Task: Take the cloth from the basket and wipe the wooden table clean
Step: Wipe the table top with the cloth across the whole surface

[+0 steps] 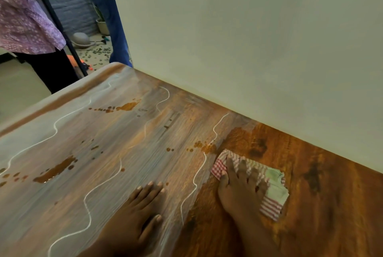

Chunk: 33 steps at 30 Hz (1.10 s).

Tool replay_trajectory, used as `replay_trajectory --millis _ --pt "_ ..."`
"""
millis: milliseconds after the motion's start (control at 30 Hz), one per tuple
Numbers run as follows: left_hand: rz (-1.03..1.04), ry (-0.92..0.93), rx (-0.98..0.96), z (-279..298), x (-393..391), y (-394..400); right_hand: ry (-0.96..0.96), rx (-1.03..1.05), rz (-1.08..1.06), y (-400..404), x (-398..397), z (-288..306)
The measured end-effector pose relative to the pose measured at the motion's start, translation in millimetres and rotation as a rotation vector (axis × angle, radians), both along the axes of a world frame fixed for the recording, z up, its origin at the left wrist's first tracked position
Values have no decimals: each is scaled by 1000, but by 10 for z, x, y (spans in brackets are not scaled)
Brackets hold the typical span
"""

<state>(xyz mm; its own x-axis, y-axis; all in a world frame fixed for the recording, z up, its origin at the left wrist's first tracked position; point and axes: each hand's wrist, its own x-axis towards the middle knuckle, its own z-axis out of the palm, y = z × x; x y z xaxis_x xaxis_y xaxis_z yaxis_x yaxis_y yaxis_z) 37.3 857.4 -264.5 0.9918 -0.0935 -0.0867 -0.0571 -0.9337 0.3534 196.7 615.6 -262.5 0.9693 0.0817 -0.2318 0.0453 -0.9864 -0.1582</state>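
**Checked cloth down on the wooden bench**

Red-and-white checked cloth [251,180] sits flat near the wall, and the right hand [241,186] has its grip spread open, fingers straight, pressing on top. Left hand [136,213] lies flat and open just beside, bare on the wooden bench [321,205]. Further left, brown spill puddles [55,170] and droplets dot the hazy, white-streaked surface.
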Motion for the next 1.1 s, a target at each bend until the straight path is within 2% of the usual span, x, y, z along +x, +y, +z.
replay_trajectory --millis 100,267,400,667,867,1100 --pt "-19 -23 44 30 2 7 15 33 -33 30 438 67" --pt "-15 4 6 4 0 4 69 73 -46 -28 1338 142" --pt "-14 17 -3 -11 -11 -2 95 66 -35 18 1699 156" --pt "-8 16 -6 27 -20 -28 82 56 -37 58 1658 142" --pt "-11 16 1 22 -25 -17 35 -22 -14 293 1053 -26" --pt "-14 13 -3 7 -39 1 29 27 -11 302 1604 63"
